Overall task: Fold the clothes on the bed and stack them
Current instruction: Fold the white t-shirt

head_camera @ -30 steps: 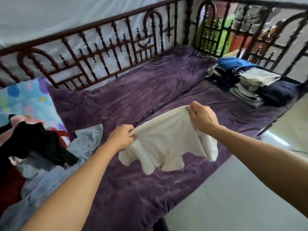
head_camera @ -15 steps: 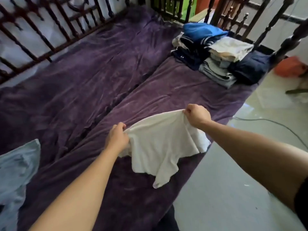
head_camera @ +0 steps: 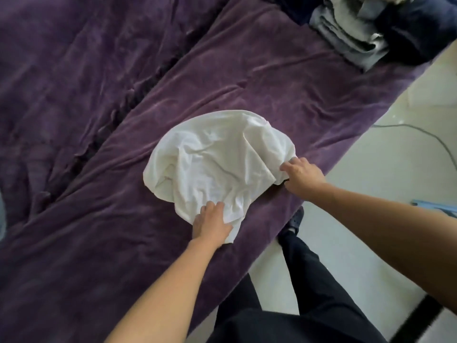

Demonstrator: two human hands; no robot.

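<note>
- Left hand: fingers curled, gripping the near edge of the white garment.
- Right hand: pinching the garment's right edge.
- White garment: rumpled, lying on the purple bed.
- Folded clothes stack: far right, well apart.

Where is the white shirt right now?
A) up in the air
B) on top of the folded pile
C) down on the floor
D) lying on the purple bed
D: the shirt lies crumpled on the bed, with the left hand and the right hand at its near edge.
</note>
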